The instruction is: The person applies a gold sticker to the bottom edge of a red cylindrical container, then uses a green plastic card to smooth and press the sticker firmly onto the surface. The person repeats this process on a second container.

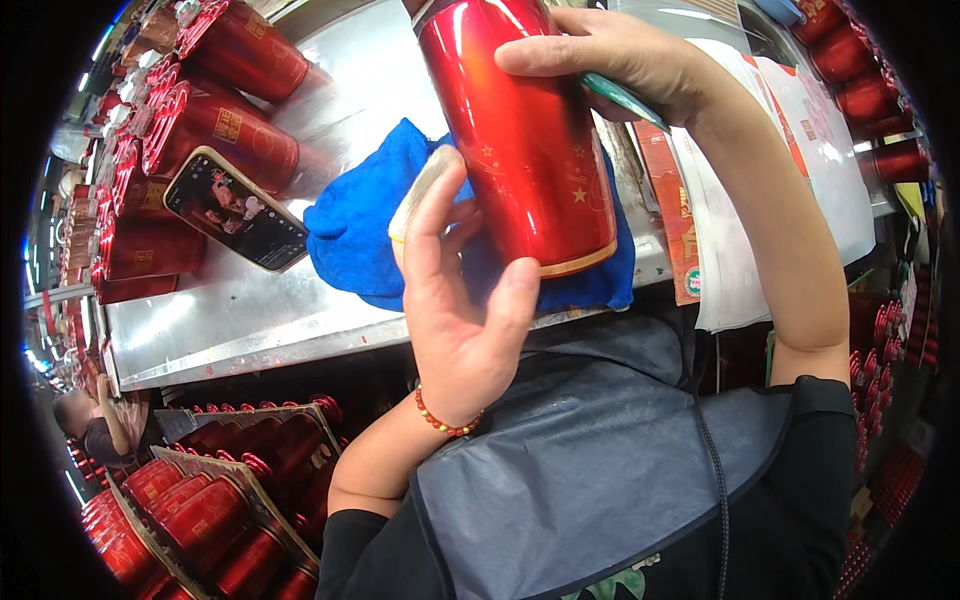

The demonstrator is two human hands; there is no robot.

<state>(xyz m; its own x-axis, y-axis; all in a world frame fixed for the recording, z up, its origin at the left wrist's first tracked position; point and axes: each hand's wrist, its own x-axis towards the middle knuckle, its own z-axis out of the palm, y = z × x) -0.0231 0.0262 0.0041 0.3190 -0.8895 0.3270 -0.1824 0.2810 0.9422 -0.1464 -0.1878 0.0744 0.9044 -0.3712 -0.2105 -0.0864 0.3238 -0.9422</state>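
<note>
A tall, glossy red metal vessel (525, 130) with gold stars and a gold rim is held tilted above a crumpled blue cloth (365, 225). My right hand (640, 65) grips its upper part, thumb across the front. A slim green tool (625, 100), its exact kind unclear, is tucked in the same hand. At the vessel's lower end is my left hand (455, 320), thumb against the rim and fingers curled at its side. Along the left index finger lies a pale beige strip (425, 190); I cannot make out what it is.
On the metal bench (260, 330) a phone (235, 210) leans against several red vessels (225, 130). White sheets (740, 200) and a red printed card (672, 220) lie at the right. Crates of red vessels (205, 510) stand lower left, near another person (105, 425).
</note>
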